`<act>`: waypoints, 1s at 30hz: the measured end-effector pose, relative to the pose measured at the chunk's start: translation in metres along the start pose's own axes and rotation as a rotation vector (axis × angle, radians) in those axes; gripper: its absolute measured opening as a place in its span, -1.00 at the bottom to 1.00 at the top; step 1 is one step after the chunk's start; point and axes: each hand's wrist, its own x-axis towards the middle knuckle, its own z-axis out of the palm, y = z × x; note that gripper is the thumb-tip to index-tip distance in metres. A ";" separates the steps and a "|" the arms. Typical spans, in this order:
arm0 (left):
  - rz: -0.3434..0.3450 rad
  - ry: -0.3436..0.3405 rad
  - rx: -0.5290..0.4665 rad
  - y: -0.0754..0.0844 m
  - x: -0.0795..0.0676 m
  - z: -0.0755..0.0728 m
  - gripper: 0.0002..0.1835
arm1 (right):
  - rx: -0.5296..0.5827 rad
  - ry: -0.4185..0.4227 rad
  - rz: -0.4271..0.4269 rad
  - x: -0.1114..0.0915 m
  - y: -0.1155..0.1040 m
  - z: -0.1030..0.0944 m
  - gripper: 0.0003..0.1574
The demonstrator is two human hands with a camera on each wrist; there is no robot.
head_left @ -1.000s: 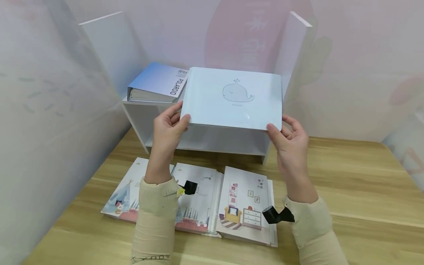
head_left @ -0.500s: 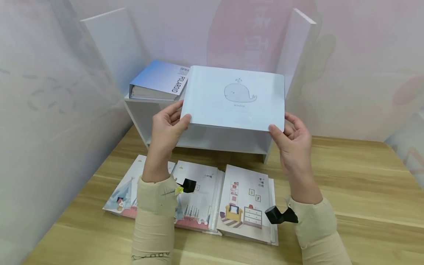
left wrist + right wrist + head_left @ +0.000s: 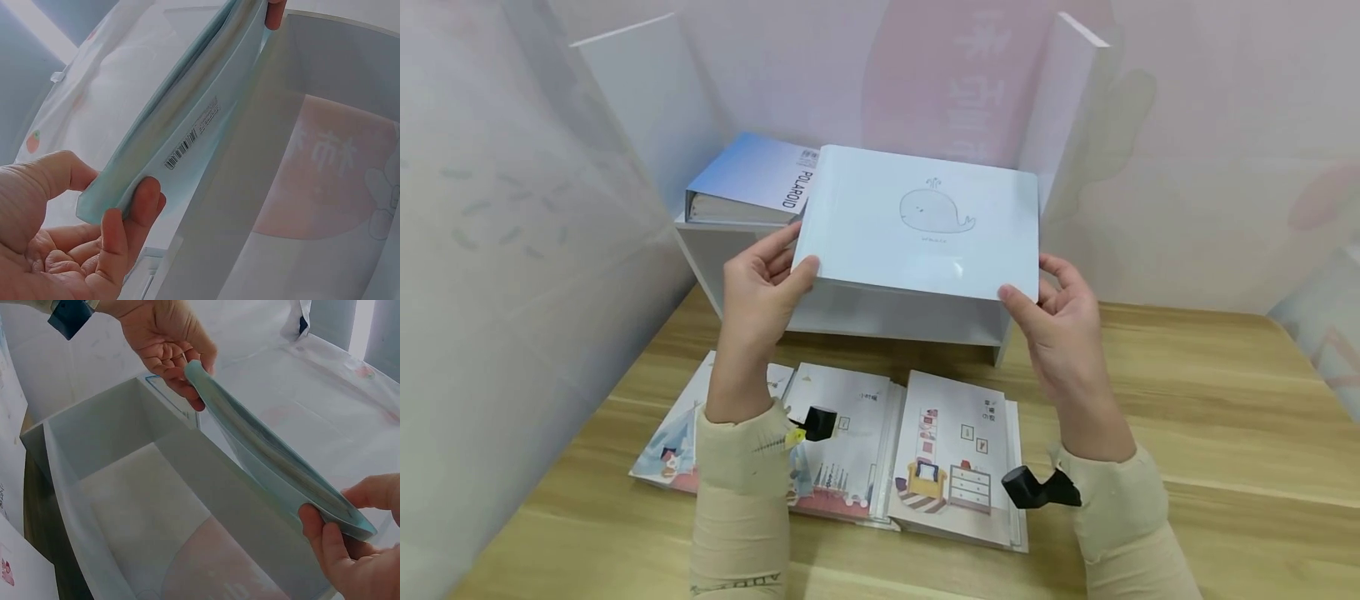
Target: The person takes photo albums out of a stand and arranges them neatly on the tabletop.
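Note:
A pale blue photo album [image 3: 865, 225] with a whale drawing on its cover is held over the upper board of a white shelf [image 3: 895, 317]. At its front left corner my left hand [image 3: 756, 296] pinches it, thumb on the cover and fingers beneath. My right hand [image 3: 1063, 329] grips the front right corner in the same way. In the left wrist view a barcode [image 3: 181, 150] shows on the album's underside, and the album is apart from the shelf board. From the right wrist, the album's page edges [image 3: 269, 444] are visible between the covers.
A blue-and-white POLAROID binder [image 3: 748, 179] lies on the shelf's upper left, beside the upright side panel [image 3: 640, 108]. Another panel [image 3: 1067, 108] stands at right. Illustrated albums lie on the wooden table [image 3: 1187, 417] in front: left [image 3: 662, 442], middle [image 3: 842, 450], right [image 3: 955, 467].
My left hand and the album's left end have shifted slightly left and nearer. Both hands keep their grip. The head view has moved a little.

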 end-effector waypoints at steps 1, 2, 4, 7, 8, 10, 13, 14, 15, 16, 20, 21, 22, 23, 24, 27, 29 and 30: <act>-0.003 0.002 -0.001 0.000 -0.001 -0.001 -0.47 | 0.004 -0.011 0.012 0.000 0.000 0.000 -0.43; -0.005 0.003 -0.001 0.001 -0.001 -0.001 -0.47 | 0.012 -0.020 0.023 -0.001 -0.001 0.000 -0.43; -0.009 0.005 -0.006 0.001 -0.002 -0.002 -0.48 | 0.021 -0.029 0.036 -0.001 -0.002 0.000 -0.42; 0.000 0.012 -0.019 0.003 -0.003 -0.003 -0.48 | 0.039 -0.037 0.027 -0.002 -0.003 0.000 -0.38; 0.007 0.014 -0.025 0.004 -0.003 -0.003 -0.48 | 0.049 -0.043 0.017 -0.002 -0.003 0.000 -0.34; 0.020 0.016 -0.032 0.006 -0.004 -0.003 -0.49 | 0.064 -0.057 -0.006 -0.002 -0.004 0.000 -0.28; 0.034 0.014 -0.035 0.008 -0.005 -0.004 -0.49 | 0.095 -0.079 -0.031 -0.002 -0.005 0.000 -0.20; 0.036 0.012 -0.036 0.009 -0.006 -0.005 -0.49 | 0.097 -0.081 -0.035 -0.003 -0.005 0.001 -0.19; 0.036 0.011 -0.034 0.009 -0.006 -0.005 -0.50 | 0.101 -0.083 -0.037 -0.003 -0.006 0.001 -0.20; 0.035 0.011 -0.035 0.010 -0.007 -0.005 -0.50 | 0.103 -0.083 -0.037 -0.004 -0.006 0.001 -0.20; 0.042 0.028 -0.046 0.012 -0.008 -0.005 -0.52 | 0.113 -0.085 -0.040 -0.007 -0.009 0.002 -0.25; 0.043 0.035 -0.051 0.012 -0.009 -0.005 -0.53 | 0.117 -0.088 -0.039 -0.007 -0.009 0.002 -0.26; 0.045 0.043 -0.058 0.013 -0.010 -0.005 -0.53 | 0.116 -0.090 -0.039 -0.008 -0.010 0.002 -0.28; 0.045 0.051 -0.063 0.013 -0.010 -0.005 -0.54 | 0.117 -0.093 -0.039 -0.009 -0.011 0.002 -0.29; 0.046 0.058 -0.071 0.014 -0.011 -0.005 -0.55 | 0.121 -0.095 -0.039 -0.010 -0.011 0.002 -0.30; 0.052 0.067 -0.095 0.016 -0.014 -0.006 -0.56 | 0.121 -0.103 -0.037 -0.013 -0.014 0.003 -0.31; 0.064 0.070 -0.108 0.017 -0.015 -0.007 -0.56 | 0.114 -0.108 -0.037 -0.015 -0.016 0.003 -0.30; 0.073 0.071 -0.114 0.018 -0.016 -0.007 -0.56 | 0.114 -0.109 -0.035 -0.017 -0.017 0.003 -0.30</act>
